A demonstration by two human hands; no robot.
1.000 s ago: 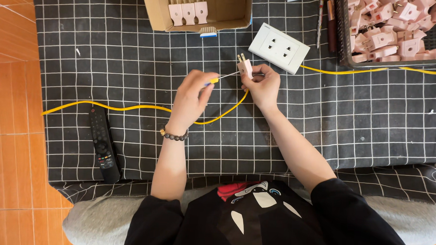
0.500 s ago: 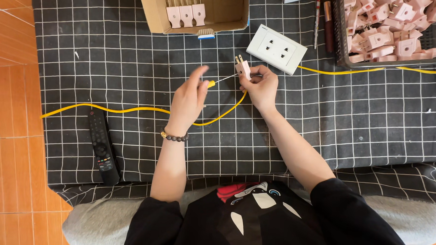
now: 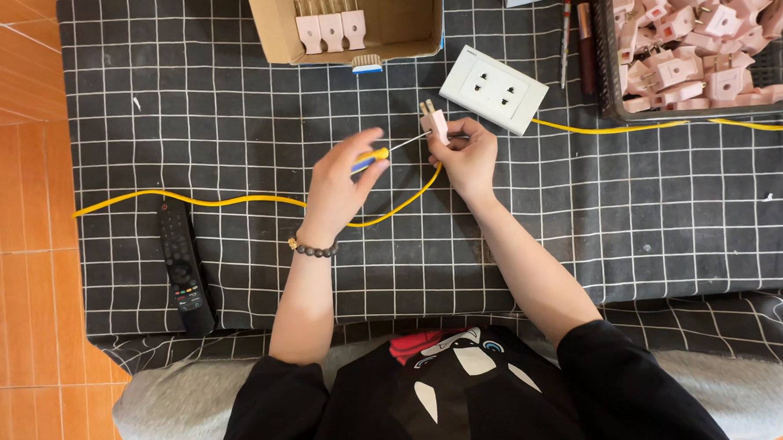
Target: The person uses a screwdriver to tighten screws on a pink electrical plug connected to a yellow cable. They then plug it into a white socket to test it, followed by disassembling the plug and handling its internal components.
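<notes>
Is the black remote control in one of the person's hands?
No, the remote control lies alone on the checked cloth, left of both hands.

Black top, grey trousers, bead bracelet

Black sleeves pushed up the forearms; the top carries a red, white and blue print; a dark bead bracelet [image 3: 312, 248] circles the left wrist.
</notes>
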